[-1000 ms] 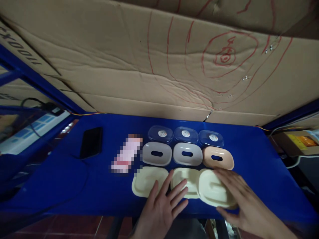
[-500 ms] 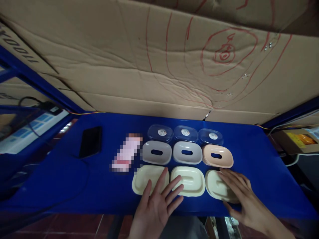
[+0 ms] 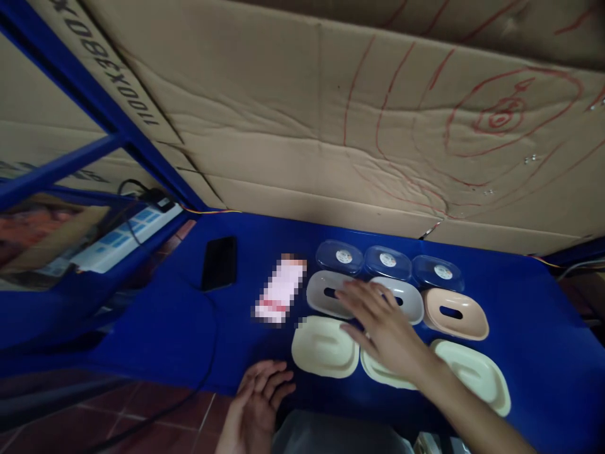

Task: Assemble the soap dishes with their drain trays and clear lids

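Note:
My right hand (image 3: 382,321) is open, fingers spread over the left grey dish (image 3: 326,306) and the edge of the middle grey dish (image 3: 411,302). A peach dish (image 3: 466,318) lies to their right. In front are a left cream dish (image 3: 325,347), a middle one (image 3: 385,372) partly hidden by my right hand and forearm, and a right one (image 3: 477,375). Behind stand clear lids with round stickers, left (image 3: 331,255), middle (image 3: 390,268) and right (image 3: 435,271). My left hand (image 3: 262,388) hovers at the front edge with loosely curled, parted fingers and nothing in it.
On the blue table (image 3: 165,337) lie a black phone (image 3: 219,263) and a blurred-out pink item (image 3: 282,287). Cardboard (image 3: 283,170) walls the back. A power strip (image 3: 130,236) sits at the left, and a dark cable (image 3: 213,334) hangs across the table.
My right hand has moved left from the right cream dish to the grey dishes. My left hand has drawn back left, off the cream dishes. The view has swung left; the right cream dish now sits tilted.

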Available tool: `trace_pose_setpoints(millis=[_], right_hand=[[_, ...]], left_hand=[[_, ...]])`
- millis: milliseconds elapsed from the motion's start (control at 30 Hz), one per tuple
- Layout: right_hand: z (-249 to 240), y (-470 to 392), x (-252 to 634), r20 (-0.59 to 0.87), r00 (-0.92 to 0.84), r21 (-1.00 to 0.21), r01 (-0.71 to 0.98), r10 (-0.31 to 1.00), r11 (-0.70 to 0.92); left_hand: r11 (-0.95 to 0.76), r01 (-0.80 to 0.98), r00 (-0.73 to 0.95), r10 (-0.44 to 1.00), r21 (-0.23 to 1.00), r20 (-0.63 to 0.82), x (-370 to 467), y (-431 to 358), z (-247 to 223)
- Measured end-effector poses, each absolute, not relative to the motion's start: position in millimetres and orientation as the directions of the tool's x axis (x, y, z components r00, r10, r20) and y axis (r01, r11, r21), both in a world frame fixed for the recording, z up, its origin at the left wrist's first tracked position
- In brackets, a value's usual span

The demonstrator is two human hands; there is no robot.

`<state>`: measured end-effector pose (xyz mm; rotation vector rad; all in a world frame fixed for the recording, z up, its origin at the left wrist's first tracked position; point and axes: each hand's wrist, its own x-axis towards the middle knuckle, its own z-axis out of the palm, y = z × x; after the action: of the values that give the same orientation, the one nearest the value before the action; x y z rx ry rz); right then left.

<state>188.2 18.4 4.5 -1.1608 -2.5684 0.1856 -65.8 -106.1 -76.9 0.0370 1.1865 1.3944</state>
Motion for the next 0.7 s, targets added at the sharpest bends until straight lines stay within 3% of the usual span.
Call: trace_pose_setpoints(millis=[200,333,700], right_hand=[[6.3,126.7,184.1,0.17,-0.595,-0.196,0.761,0.785,0.619],[-0.7,153.4,178.9,0.143,-0.62,-0.179,0.75,0.771,0.637],[14.9,49.6,165.3,0.124,-0.718,-0.163,0.666,0.685,0.728]], left_hand=[[0.255,-0.731,-0.146,0.847,0.633,-0.511,-38.0,-82.9,-36.9],[0.251,-0.751,-0.093,0.875,0.61,-0.474,-30.1,-68.7,-33.6],[0.227,-0.673,-0.239,0.834,0.704,-0.497,-43.3,-76.9,-45.7]])
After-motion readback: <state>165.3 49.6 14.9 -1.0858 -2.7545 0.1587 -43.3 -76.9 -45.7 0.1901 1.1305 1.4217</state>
